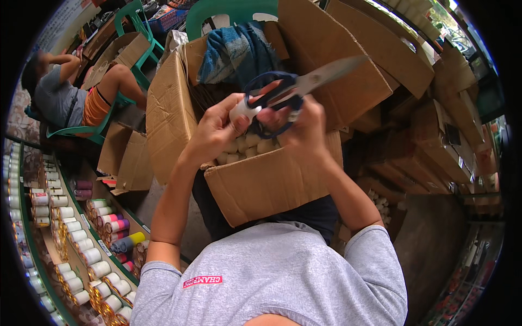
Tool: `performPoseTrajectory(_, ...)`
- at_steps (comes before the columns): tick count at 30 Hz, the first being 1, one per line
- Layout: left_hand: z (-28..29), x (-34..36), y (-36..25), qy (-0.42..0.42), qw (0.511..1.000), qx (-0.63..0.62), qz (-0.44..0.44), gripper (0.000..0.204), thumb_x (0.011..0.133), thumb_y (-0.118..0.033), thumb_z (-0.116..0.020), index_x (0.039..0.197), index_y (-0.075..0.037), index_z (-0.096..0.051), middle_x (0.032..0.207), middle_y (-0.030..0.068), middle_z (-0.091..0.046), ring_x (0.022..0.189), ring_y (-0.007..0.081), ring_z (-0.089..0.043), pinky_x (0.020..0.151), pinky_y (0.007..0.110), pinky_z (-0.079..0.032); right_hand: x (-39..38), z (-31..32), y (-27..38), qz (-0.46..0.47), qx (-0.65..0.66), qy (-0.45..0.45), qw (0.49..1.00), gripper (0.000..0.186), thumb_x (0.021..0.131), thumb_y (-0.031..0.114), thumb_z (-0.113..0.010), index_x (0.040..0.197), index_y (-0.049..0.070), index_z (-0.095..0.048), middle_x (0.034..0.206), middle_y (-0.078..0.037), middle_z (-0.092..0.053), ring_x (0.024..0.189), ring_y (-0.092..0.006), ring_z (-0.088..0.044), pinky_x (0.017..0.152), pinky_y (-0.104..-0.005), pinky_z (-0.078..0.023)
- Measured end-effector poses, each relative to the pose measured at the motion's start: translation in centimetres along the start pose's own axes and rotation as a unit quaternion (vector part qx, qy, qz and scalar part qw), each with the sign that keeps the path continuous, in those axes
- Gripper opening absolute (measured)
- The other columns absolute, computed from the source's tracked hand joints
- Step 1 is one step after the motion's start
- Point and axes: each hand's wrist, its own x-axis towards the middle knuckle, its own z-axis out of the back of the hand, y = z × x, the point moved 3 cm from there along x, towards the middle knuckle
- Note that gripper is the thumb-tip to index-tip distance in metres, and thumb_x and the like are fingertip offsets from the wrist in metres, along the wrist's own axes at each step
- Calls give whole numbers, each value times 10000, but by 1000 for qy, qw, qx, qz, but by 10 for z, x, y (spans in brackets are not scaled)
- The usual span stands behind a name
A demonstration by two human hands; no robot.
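Observation:
My left hand [218, 129] is closed around a small white spool [243, 111], held up over the open cardboard box [263, 187]. Close beside it, my right hand [307, 129] grips a pair of scissors [311, 81] with dark blue handles. Their blades point away to the upper right, and motion blurs both the scissors and that hand. One blue handle loop overlaps the spool in view; whether they touch, I cannot tell. Below my hands, several small whitish spool-like pieces [244, 148] fill the part of the box that shows.
A blue patterned cloth [239, 51] hangs over the box's far side, before a green chair [228, 11]. Shelves of white thread spools [92, 255] curve along the left. Stacked cartons [435, 141] stand at right. A seated person [70, 98] is at the far left.

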Motion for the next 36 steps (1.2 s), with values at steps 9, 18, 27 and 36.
performPoseTrajectory(9,58,17,26,-133,936,-305,-113,460,954,-427,-540,1316,-149,-481,1447,174,-457,1365,325,-407,1075,500,-298,-15,-7,-15,-306,247,209,895,256,872,171,-703,1055,28,-598,898,-15,-605,796,-62,-568,706,-208,-461)
performPoseTrajectory(18,36,14,7,-188,934,-278,-121,688,892,-511,-594,1434,-193,-314,1447,145,-412,1296,389,-452,1001,500,-441,-29,-63,-35,-447,486,167,732,576,844,662,-584,1016,114,-536,890,-12,-615,763,-98,-581,675,-261,-471)
performPoseTrajectory(27,28,7,37,-222,916,-319,-99,501,967,-374,-579,1382,-127,-447,1059,-33,-541,765,59,-475,767,246,-398,-20,-47,-59,-418,229,105,873,605,826,653,-618,882,51,-623,752,0,-608,605,-132,-583,551,-304,-488)
performPoseTrajectory(36,-3,6,29,-234,953,186,-51,452,739,-296,-848,1110,-105,-677,877,-26,-407,760,77,-388,617,227,-371,21,34,-99,-184,-216,186,941,500,956,476,-553,1188,38,-614,887,-60,-681,804,-197,-666,645,-354,-540)
